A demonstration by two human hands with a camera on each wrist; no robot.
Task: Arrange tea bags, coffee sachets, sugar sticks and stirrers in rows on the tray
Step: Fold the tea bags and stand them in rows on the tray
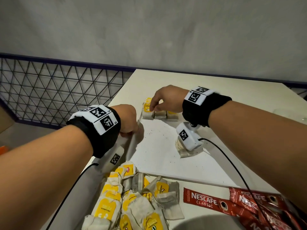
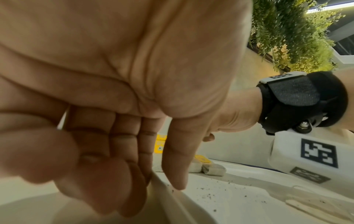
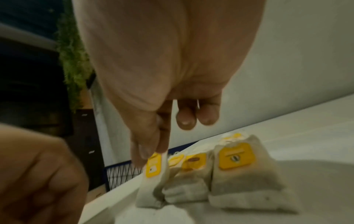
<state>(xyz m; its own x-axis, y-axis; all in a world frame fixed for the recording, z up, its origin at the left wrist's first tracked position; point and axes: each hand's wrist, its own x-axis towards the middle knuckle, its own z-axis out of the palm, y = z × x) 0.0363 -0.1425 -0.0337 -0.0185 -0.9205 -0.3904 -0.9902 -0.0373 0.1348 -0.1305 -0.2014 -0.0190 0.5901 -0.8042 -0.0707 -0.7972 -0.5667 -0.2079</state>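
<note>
A white tray (image 1: 166, 165) lies on the white table, dusted with dark tea specks. My left hand (image 1: 132, 131) grips the tray's left rim (image 2: 162, 186), fingers outside and thumb inside. At the tray's far end, my right hand (image 1: 152, 107) pinches the top of a tea bag (image 3: 153, 174) with a yellow tag between thumb and forefinger. That bag stands at the left end of a row of tea bags (image 1: 160, 114). Another tea bag (image 1: 184, 152) lies on the tray under my right wrist. A heap of loose tea bags (image 1: 132, 200) sits in front of the tray.
Red Nescafe coffee sachets (image 1: 202, 200) lie near the table's front right. A grey round object (image 1: 199, 223) shows at the bottom edge. The table's left edge runs beside a dark wire mesh panel (image 1: 49, 90). A grey wall stands behind.
</note>
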